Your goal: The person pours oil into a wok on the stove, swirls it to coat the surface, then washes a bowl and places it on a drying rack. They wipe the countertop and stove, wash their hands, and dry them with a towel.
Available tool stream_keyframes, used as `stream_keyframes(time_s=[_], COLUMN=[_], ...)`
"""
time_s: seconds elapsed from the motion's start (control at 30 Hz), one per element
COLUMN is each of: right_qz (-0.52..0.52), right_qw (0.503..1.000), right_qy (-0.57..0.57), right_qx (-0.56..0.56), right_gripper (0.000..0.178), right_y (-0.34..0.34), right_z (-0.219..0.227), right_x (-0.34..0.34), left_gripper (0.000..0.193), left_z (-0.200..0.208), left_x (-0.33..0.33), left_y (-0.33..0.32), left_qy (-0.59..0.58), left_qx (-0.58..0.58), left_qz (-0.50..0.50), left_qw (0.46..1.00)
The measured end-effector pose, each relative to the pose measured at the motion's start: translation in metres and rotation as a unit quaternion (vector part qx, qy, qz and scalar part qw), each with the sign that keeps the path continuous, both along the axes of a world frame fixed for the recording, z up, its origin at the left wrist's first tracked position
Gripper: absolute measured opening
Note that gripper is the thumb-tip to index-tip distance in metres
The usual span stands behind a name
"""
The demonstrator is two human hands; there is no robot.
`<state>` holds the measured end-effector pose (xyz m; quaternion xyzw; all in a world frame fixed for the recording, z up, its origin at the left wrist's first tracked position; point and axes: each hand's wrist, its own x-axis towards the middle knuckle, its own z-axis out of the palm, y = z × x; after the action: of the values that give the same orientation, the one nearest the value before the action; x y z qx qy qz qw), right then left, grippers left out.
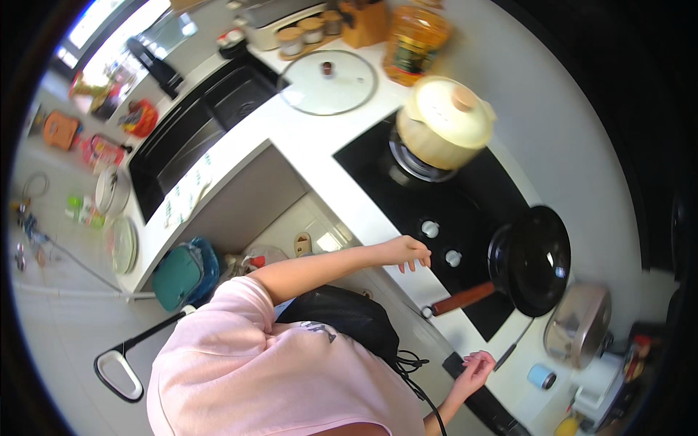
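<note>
My left hand [406,253] hangs over the front edge of the counter, by the stove's two knobs [442,243]. Its fingers are loosely bent and apart, holding nothing. A black wok [542,258] sits on the right part of the black glass stove [465,207], its wooden handle [465,297] pointing toward me. Beyond that handle, my right hand [476,368] is held palm up with fingers apart. Close to its fingertips lies a long dark utensil handle [509,353]; whether they touch, I cannot tell. A cream pot [445,123] with its lid on stands on the left burner.
A glass lid [327,83] lies on the white counter, near an oil bottle [414,45]. At the left is a black sink [189,131] with a tap [154,69]. A metal pot [579,325] and blue cup [542,376] stand at right. Below is a teal bin [177,276].
</note>
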<state>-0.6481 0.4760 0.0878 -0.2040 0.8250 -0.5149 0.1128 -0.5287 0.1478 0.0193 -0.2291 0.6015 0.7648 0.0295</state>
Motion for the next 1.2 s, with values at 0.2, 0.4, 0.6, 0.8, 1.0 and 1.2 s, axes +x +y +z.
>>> stream_keyframes(time_s=[0.2,0.4,0.6,0.8,1.0,1.2], right_qz=[0.190,0.350,0.542,0.791,0.885,0.913], right_qw=[0.982,0.936,0.836,0.588,0.237,0.176], right_qy=[0.014,-0.001,0.032,0.160,0.374,0.299], right_qx=[0.013,0.045,0.078,0.051,-0.143,-0.216], right_gripper=[0.013,0.017,0.016,0.028,0.054,0.053], right_y=[-0.134,-0.281,-0.433,-0.561,-0.591,-0.542], right_z=[0.026,0.025,0.013,-0.022,-0.111,-0.155], right_x=[0.043,0.096,0.186,0.341,0.502,0.574], left_gripper=[0.026,0.056,0.050,0.054,0.060,0.058], left_z=[-0.028,-0.059,-0.095,-0.086,-0.063,-0.047], left_x=[0.179,0.421,0.478,0.474,0.549,0.587], left_y=[-0.076,-0.130,-0.127,-0.110,-0.042,0.009], left_qy=[-0.036,-0.376,-0.549,-0.488,-0.508,-0.617], left_qx=[-0.180,-0.582,-0.531,-0.536,-0.415,-0.283], left_qz=[0.372,0.507,0.381,0.395,0.415,0.470], left_qw=[0.910,0.513,0.521,0.565,0.630,0.564])
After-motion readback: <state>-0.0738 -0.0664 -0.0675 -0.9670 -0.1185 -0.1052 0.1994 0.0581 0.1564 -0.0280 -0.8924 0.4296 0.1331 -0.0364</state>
